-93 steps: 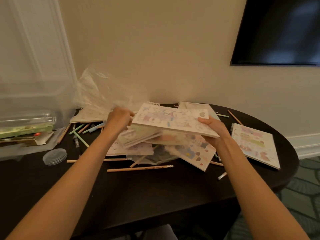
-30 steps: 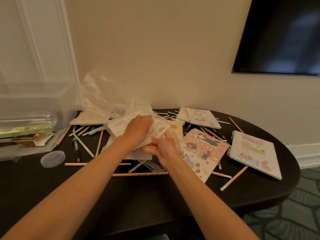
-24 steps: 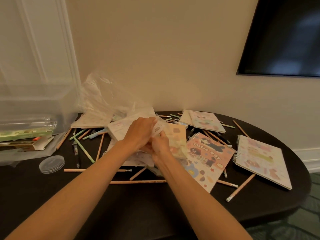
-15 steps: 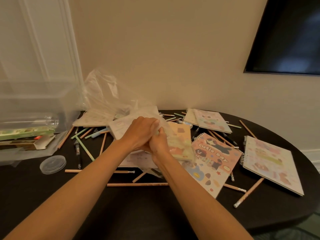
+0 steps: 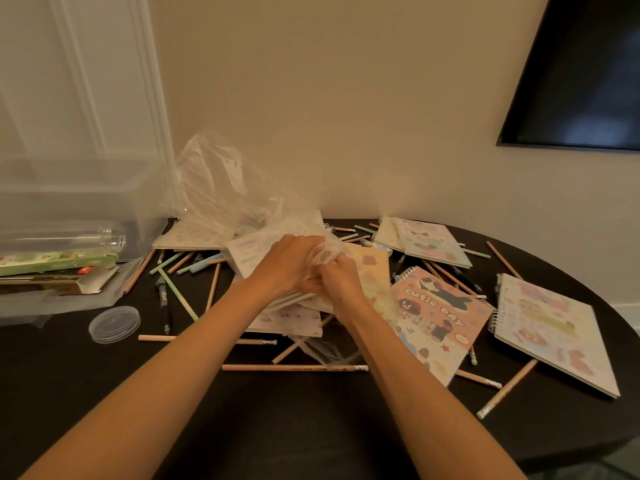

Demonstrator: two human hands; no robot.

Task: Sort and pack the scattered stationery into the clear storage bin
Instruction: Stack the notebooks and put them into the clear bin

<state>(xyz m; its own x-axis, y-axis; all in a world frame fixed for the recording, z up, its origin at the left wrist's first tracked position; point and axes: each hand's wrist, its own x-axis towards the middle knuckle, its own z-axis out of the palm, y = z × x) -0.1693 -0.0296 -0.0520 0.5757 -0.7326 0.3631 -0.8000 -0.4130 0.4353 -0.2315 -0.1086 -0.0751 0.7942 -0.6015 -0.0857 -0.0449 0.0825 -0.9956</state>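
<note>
Gripping the clear wrapper (image 5: 330,249) mid-frame with curled fingers (image 5: 309,251), left hand (image 5: 285,265) and right hand (image 5: 341,284), I'd peel it slowly.

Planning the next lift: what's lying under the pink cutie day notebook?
A wooden pencil and a pen tip poke out from under the lower right edge of the cutie day notebook. Anything else beneath its cover is hidden.

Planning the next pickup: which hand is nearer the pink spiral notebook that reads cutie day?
Right. The right hand sits just left of the pink spiral notebook; the left hand is farther left, beyond it.
</note>
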